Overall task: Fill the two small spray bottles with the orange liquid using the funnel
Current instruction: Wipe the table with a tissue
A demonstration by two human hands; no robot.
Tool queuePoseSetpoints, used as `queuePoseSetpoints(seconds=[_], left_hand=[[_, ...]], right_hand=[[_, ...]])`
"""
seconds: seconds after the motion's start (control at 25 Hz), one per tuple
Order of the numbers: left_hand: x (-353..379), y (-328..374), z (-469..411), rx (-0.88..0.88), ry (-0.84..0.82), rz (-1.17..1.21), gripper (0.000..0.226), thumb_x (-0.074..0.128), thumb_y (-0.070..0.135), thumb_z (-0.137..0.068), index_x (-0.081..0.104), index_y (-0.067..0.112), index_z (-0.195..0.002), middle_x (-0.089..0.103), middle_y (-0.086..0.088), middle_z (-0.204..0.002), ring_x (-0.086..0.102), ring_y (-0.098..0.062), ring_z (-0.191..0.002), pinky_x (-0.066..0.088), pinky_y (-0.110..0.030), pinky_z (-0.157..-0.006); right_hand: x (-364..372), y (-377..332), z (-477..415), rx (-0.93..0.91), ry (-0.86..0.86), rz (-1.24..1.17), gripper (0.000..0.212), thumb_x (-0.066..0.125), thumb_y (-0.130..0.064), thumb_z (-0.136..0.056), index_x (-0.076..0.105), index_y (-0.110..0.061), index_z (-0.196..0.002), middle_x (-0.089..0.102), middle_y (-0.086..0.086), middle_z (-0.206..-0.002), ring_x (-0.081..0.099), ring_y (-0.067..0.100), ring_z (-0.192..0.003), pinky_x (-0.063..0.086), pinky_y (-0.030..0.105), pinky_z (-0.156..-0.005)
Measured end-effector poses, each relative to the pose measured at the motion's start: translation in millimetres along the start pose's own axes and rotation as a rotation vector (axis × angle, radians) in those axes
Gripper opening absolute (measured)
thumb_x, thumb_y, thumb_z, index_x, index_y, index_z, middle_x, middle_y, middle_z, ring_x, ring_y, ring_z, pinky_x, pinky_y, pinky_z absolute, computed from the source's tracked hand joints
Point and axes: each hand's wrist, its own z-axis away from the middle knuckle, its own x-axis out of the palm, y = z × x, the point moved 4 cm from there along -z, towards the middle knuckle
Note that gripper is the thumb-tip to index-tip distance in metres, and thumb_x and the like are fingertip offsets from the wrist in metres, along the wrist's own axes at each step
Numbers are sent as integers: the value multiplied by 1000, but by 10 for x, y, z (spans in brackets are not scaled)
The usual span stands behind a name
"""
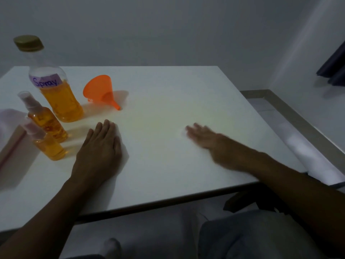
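Observation:
A tall clear bottle (56, 86) with a gold cap and a purple "Spray" label stands at the table's left, about half full of orange liquid. Two small spray bottles stand in front of it, capped and holding orange liquid: the farther spray bottle (45, 120) and the nearer spray bottle (47, 146). An orange funnel (101, 91) lies on its side right of the tall bottle. My left hand (99, 150) rests flat on the table beside the small bottles, holding nothing. My right hand (203, 136) lies palm down on the table at mid right, blurred, fingers straight.
The white table (168, 165) has its front edge close to me and its right edge near a white roll (313, 157). A pale box with a pink stripe (13, 146) sits at the far left. A dark curtain (334, 68) hangs at right.

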Motion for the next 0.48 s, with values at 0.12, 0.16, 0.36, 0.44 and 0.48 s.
queuePoseSetpoints(seconds=[0.12,0.16,0.36,0.44,0.48], left_hand=[[2,3,5,0,-5,-3,66,13,37,-94,28,3,-148,25,-18,-156,20,-29,-146,15,-45,-120],[1,5,6,0,-9,-3,65,13,37,-95,27,3,-149,25,-17,-156,20,-29,-146,14,-45,-120],[-1,9,-13,-9,-12,7,65,14,37,-94,28,4,-149,25,-17,-156,20,-29,-146,14,-44,-119],[-5,9,-13,-3,-15,5,65,13,37,-95,28,4,-149,25,-16,-156,20,-29,-146,14,-43,-119],[-8,9,-14,1,-18,6,65,13,38,-95,27,4,-149,25,-16,-157,19,-29,-146,13,-43,-119]], right_hand=[[-249,618,-28,419,145,-40,88,28,19,-85,14,-26,-159,3,-3,-168,-1,23,-156,0,41,-127],[-303,693,-162,540,164,-18,82,28,17,-87,14,-19,-160,2,0,-168,-2,25,-155,-2,39,-126],[-213,100,-1104,496,204,11,74,37,9,-88,13,1,-157,2,18,-167,-2,31,-155,0,44,-125],[-49,-229,-1113,298,105,2,79,34,15,-84,13,-3,-158,1,11,-168,-4,24,-156,-4,37,-124],[-1,-360,-991,184,80,-16,82,32,18,-82,14,-6,-159,1,7,-169,-5,19,-155,-6,32,-123]])
